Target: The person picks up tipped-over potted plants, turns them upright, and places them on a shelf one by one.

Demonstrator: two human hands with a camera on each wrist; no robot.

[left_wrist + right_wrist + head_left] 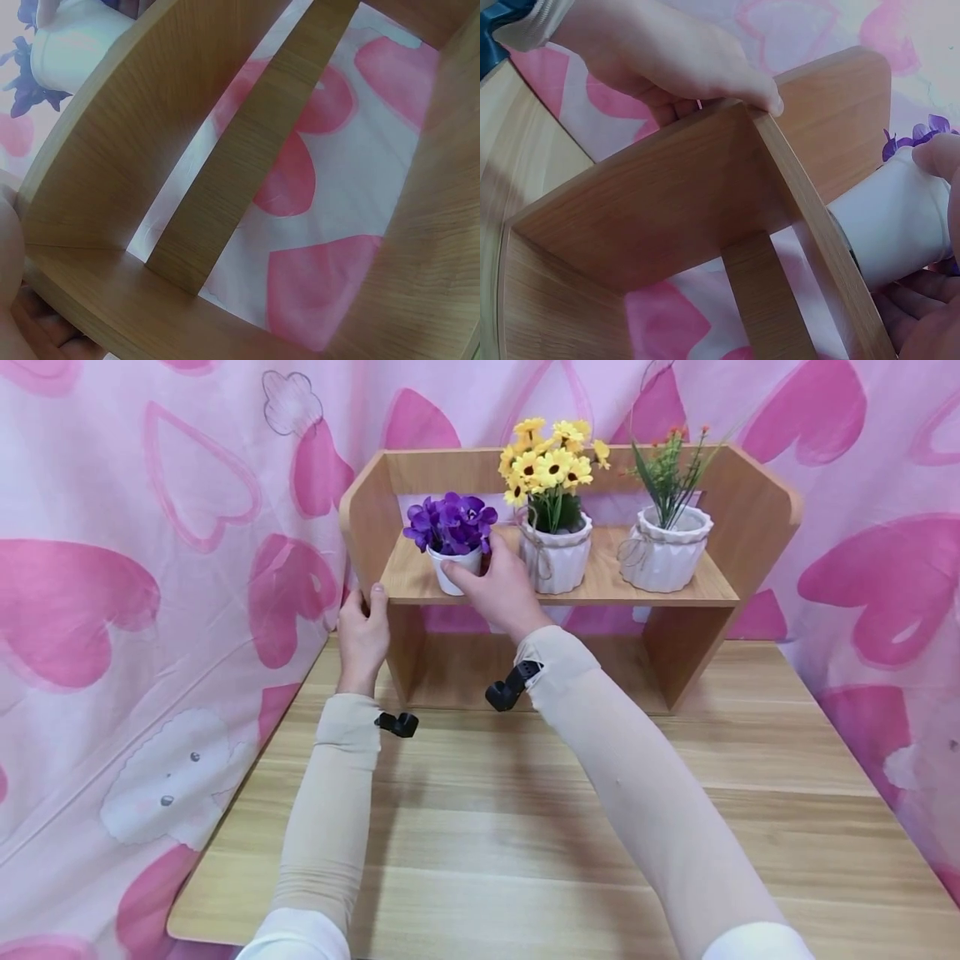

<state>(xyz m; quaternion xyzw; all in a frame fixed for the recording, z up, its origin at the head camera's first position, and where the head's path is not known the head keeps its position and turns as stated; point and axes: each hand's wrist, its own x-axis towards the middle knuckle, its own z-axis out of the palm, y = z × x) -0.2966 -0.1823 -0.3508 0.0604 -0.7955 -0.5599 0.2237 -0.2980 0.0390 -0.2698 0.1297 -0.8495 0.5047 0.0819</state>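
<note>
A small white pot (457, 571) of purple flowers (452, 522) is at the left end of the wooden shelf's upper board (408, 578). My right hand (504, 587) grips this pot from its right side, thumb in front. In the right wrist view the pot (892, 217) looks slightly tilted, its base at the board's edge. My left hand (363, 639) holds the shelf's left side panel (367, 539), thumb on the front edge; in the left wrist view its other fingers (56, 330) lie behind the panel.
Right of the purple flowers, a ribbed white pot (558, 560) of yellow flowers stands on the same board. Farther right is another white pot (666, 556) with grassy stems. The shelf rests on a wooden table (480, 843). Pink heart-patterned curtains (202, 468) hang behind and beside it.
</note>
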